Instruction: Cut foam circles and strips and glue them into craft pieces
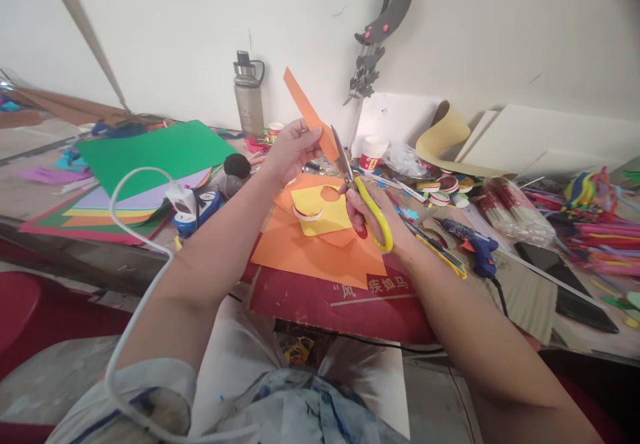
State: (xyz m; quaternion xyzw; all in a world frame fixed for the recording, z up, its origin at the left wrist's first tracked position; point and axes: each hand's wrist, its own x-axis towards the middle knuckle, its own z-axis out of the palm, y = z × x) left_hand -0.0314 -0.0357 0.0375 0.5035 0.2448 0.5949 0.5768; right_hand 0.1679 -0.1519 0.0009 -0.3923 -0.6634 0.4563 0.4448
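Observation:
My left hand (296,149) is closed on a narrow strip of orange paper (306,103), held up above the table. In my right hand (359,209) is a pair of scissors with yellow handles (376,214). The blades point up and lie against the lower right end of the strip. Below my hands rests an orange sheet (310,257), and on it a yellow sheet (327,221) with a round hole near its top. A small white-rimmed ring or lid (307,213) sits on the yellow sheet. The right fingers partly hide the lower blades.
Coloured sheets (155,154) and a power strip (193,221) lie left. A bottle (249,97) and paper cups (373,153) stand at the back. A blue glue gun (481,257), a phone (565,284) and pipe cleaners (607,237) lie right. A white cable (145,284) crosses my left arm.

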